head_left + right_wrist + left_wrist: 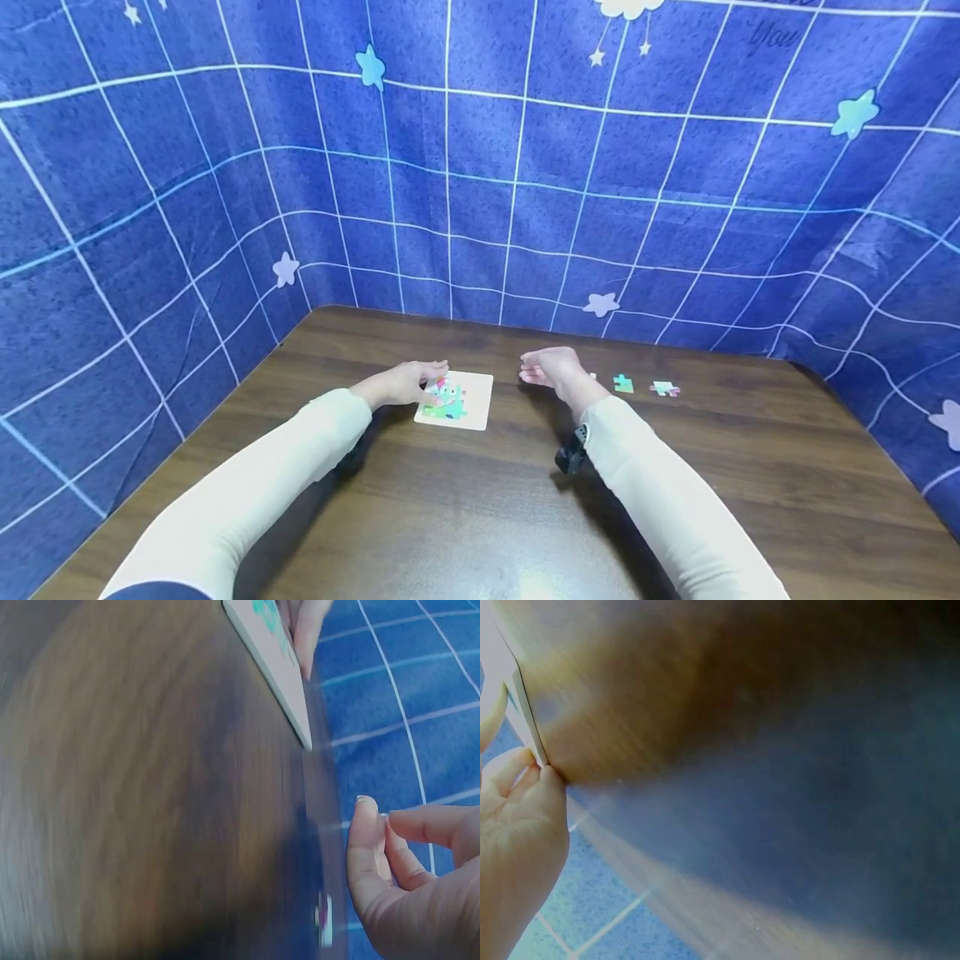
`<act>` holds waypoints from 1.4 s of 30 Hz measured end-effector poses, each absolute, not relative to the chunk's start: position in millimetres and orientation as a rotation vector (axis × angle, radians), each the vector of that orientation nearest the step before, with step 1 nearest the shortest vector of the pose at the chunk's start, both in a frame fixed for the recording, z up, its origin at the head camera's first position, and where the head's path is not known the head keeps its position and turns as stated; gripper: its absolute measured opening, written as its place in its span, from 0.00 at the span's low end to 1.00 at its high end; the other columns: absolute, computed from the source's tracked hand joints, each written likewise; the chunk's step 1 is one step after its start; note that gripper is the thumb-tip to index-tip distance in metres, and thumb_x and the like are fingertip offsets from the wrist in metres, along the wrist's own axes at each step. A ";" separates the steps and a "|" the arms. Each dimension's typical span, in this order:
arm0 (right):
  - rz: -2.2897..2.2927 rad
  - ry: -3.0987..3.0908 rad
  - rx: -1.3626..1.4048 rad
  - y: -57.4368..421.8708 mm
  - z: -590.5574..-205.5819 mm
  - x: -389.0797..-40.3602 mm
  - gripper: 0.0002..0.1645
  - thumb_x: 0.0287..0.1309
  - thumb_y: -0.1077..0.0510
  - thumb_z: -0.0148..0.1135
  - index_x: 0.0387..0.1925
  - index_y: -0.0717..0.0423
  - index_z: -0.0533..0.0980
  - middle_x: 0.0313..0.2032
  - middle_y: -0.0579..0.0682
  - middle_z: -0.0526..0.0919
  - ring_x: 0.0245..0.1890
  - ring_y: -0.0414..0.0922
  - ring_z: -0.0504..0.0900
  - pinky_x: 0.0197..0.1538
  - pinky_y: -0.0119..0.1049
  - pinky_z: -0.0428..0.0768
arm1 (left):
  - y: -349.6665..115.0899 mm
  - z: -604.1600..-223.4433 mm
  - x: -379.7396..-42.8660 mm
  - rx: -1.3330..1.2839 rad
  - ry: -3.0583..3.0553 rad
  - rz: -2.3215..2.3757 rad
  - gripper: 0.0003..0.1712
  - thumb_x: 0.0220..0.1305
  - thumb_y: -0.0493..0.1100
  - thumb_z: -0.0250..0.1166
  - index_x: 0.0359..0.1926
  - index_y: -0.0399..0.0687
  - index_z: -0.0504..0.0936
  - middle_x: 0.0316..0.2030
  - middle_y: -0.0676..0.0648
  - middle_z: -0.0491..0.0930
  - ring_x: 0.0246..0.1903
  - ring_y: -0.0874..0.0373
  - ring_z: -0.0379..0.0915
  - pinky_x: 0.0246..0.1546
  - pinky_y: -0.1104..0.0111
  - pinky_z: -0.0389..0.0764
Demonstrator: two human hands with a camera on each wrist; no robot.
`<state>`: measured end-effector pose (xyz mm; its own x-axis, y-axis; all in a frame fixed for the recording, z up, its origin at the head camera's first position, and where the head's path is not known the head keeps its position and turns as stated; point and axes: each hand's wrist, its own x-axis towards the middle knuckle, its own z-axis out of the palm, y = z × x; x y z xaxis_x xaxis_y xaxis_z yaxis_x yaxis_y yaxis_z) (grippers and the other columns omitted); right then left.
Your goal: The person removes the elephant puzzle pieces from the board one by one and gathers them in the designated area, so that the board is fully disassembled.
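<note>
A square white puzzle board [477,400] lies on the table, its left part filled with a green, turquoise and pink picture. My left hand [401,384] grips its left side, thumb over the picture and fingers at the far edge. The board's edge [529,712] shows between thumb and fingers in the left wrist view. Just right of the board, my right hand [553,367] is held above the table. Its fingers [365,847] are loosely curled with the tips close together, and no piece shows between them.
Right of my right hand lie a green puzzle piece [623,383] and a multicoloured one [665,388]; another piece [592,376] is partly hidden by the wrist. The brown wooden table [465,500] backs onto a blue gridded curtain [480,208] with stars.
</note>
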<state>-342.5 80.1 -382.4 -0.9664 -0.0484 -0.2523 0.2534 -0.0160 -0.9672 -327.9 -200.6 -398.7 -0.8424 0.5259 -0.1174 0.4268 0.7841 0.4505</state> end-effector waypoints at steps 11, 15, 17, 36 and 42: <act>-1.963 2.046 0.065 36.7 -383.1 -332.3 0.17 0.60 0.73 0.56 0.51 0.78 0.75 0.44 0.70 0.83 0.35 0.52 0.88 0.50 0.40 0.84 | -202.0 -396.9 -328.0 0.781 2.741 0.549 0.40 0.64 0.45 0.65 0.71 0.36 0.60 0.73 0.39 0.54 0.72 0.40 0.49 0.72 0.49 0.54; -1.864 2.089 -0.003 25.8 -381.7 -323.3 0.17 0.60 0.72 0.56 0.50 0.78 0.75 0.49 0.72 0.80 0.48 0.59 0.84 0.56 0.45 0.80 | -201.5 -395.2 -326.7 0.788 2.732 0.570 0.40 0.62 0.45 0.66 0.70 0.35 0.61 0.73 0.37 0.54 0.72 0.39 0.50 0.72 0.49 0.55; -1.833 2.106 -0.010 20.9 -383.3 -321.8 0.16 0.60 0.72 0.56 0.49 0.78 0.76 0.49 0.72 0.81 0.49 0.59 0.84 0.57 0.46 0.80 | -201.2 -394.6 -326.9 0.786 2.724 0.581 0.40 0.62 0.45 0.66 0.70 0.35 0.61 0.73 0.37 0.54 0.72 0.39 0.50 0.72 0.49 0.55; -1.727 2.301 -0.039 -4.4 -394.1 -319.3 0.14 0.52 0.74 0.63 0.43 0.73 0.81 0.42 0.65 0.86 0.19 0.37 0.78 0.33 0.29 0.84 | -199.1 -394.8 -324.6 0.746 2.643 0.677 0.41 0.63 0.44 0.63 0.71 0.30 0.56 0.75 0.35 0.48 0.74 0.38 0.41 0.73 0.47 0.47; -1.738 2.300 -0.043 -7.7 -392.8 -318.3 0.15 0.50 0.76 0.62 0.42 0.72 0.81 0.43 0.64 0.85 0.23 0.40 0.81 0.37 0.30 0.85 | -198.9 -393.3 -324.6 0.736 2.652 0.674 0.41 0.63 0.44 0.63 0.71 0.31 0.56 0.75 0.35 0.48 0.74 0.38 0.42 0.73 0.46 0.48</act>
